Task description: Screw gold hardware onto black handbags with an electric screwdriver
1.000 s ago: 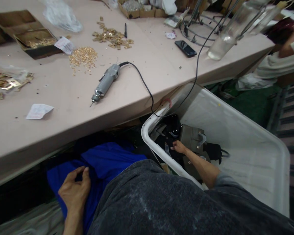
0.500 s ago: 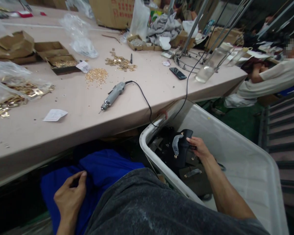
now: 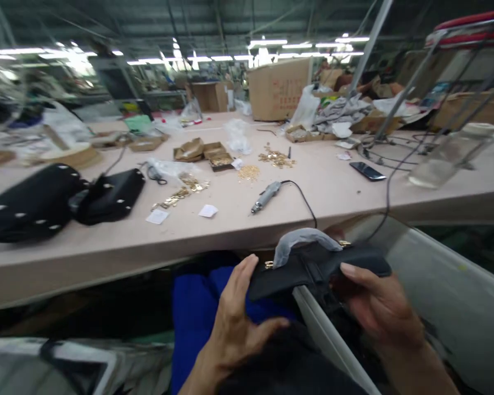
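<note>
Head view: right hand (image 3: pixel 381 304) grips bag (image 3: pixel 300 269) by its right end, thumb on top. Left hand (image 3: pixel 236 323) at its left end, thumb spread from fingers, contact unclear. Bag above bin rim (image 3: pixel 331 336).

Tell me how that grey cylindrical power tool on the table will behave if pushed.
The grey cylindrical power tool may roll, given its rounded barrel. Its thin black cord could drag on it. Its casing looks hard, so flexing is unlikely.

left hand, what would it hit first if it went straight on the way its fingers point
Probably the table's front edge, straight beyond the left hand, though depth is unclear. The black bag sits just right of that line.
</note>
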A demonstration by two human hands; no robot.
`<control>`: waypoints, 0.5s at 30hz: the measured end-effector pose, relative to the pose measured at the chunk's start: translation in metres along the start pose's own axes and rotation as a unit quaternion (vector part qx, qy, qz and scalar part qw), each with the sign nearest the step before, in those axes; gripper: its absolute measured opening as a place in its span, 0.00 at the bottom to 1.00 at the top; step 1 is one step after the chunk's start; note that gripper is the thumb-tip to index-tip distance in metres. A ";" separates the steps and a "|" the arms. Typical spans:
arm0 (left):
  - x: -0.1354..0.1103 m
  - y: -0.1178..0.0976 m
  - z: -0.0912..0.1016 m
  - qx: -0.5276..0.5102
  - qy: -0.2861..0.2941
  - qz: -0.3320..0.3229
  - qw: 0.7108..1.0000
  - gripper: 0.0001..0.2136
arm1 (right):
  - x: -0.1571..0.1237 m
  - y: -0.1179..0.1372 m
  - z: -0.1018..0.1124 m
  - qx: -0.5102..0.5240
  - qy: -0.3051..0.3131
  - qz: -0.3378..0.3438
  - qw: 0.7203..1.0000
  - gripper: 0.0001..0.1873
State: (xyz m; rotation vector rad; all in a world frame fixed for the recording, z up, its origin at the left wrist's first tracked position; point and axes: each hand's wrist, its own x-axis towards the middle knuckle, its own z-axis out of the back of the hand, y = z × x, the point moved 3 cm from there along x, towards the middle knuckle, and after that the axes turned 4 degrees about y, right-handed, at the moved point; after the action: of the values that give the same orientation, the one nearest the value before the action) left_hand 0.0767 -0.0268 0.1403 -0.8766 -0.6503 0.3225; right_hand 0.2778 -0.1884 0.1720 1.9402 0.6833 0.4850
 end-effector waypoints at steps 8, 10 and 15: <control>-0.051 0.005 0.094 0.053 -0.202 0.103 0.972 0.09 | -0.004 -0.049 -0.105 0.073 0.185 -0.177 0.964 0.16; -0.067 0.012 0.108 0.035 -0.195 0.154 0.968 0.07 | -0.005 -0.058 -0.116 -0.017 0.246 -0.179 0.952 0.19; -0.097 0.038 0.125 -0.010 -0.191 0.224 0.956 0.08 | 0.008 -0.051 -0.147 -0.282 0.303 0.161 0.896 0.11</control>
State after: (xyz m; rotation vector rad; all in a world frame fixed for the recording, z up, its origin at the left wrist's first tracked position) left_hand -0.0782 0.0218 0.1302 -0.9868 -0.8074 0.9120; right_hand 0.1832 -0.0659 0.1904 1.3314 0.5128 1.3727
